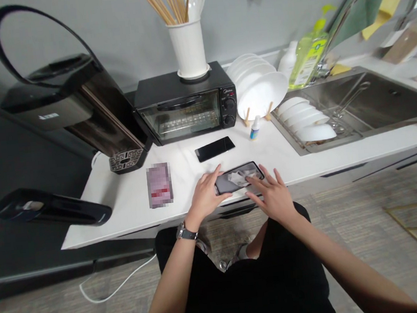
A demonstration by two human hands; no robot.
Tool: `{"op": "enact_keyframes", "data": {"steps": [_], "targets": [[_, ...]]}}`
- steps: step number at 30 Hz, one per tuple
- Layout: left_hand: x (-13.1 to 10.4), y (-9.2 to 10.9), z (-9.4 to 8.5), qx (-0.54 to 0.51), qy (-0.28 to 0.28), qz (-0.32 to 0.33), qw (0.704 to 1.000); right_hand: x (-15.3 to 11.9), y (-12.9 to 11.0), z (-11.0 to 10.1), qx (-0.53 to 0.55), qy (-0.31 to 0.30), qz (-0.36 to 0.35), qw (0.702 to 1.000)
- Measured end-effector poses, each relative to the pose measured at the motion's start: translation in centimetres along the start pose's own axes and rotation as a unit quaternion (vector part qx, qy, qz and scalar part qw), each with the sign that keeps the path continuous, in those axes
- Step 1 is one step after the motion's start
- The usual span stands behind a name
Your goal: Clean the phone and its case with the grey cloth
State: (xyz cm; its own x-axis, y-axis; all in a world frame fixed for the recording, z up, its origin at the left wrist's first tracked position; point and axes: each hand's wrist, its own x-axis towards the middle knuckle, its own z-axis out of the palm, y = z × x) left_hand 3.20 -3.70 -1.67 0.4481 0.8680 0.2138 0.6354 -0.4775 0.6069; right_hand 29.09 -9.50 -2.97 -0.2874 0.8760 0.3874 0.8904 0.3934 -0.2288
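Observation:
A phone (226, 185) lies flat at the front edge of the white counter, with a crumpled whitish cloth or wipe (238, 178) on its screen. My left hand (206, 193) grips the phone's left end between thumb and fingers. My right hand (273, 194) has its fingers spread, and a fingertip presses the cloth on the screen. Behind this phone lies a second dark phone (215, 149), touched by neither hand. A small spray bottle (255, 128) stands to its right. On the left is a pixelated pinkish packet (159, 186).
Behind are a black toaster oven (186, 114) bearing a white utensil holder (189, 50), and racked plates (261, 95). A dispenser (96, 103) and dark cylindrical object (51, 208) stand left. Right are stacked bowls (306, 120), a sink (372, 96) and a soap bottle (307, 58).

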Motion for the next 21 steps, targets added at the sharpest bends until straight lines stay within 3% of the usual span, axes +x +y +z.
{"op": "enact_keyframes", "data": {"steps": [3, 5, 9, 13, 16, 21], "targets": [[0.1, 0.1, 0.0, 0.01, 0.0, 0.006, 1.0, 0.4, 1.1, 0.4, -0.034, 0.023, 0.04, 0.998], [0.1, 0.2, 0.0, 0.014, -0.001, 0.009, 1.0, 1.3, 0.2, 1.1, -0.025, 0.028, 0.043, 0.998], [0.1, -0.1, 0.1, 0.013, -0.008, 0.009, 1.0, 3.4, -4.6, 2.7, 0.029, 0.016, 0.006, 0.999], [-0.1, -0.5, 0.2, 0.025, -0.017, 0.01, 0.999, 3.3, -8.3, 2.9, 0.09, -0.022, -0.049, 0.995], [-0.3, -0.5, 0.2, 0.016, -0.012, 0.017, 1.0, 2.2, -7.4, 2.0, 0.092, -0.033, -0.049, 0.994], [-0.2, -0.1, 0.0, 0.01, -0.01, 0.004, 1.0, 0.1, -1.9, 0.1, 0.021, -0.019, -0.005, 1.0]]}}
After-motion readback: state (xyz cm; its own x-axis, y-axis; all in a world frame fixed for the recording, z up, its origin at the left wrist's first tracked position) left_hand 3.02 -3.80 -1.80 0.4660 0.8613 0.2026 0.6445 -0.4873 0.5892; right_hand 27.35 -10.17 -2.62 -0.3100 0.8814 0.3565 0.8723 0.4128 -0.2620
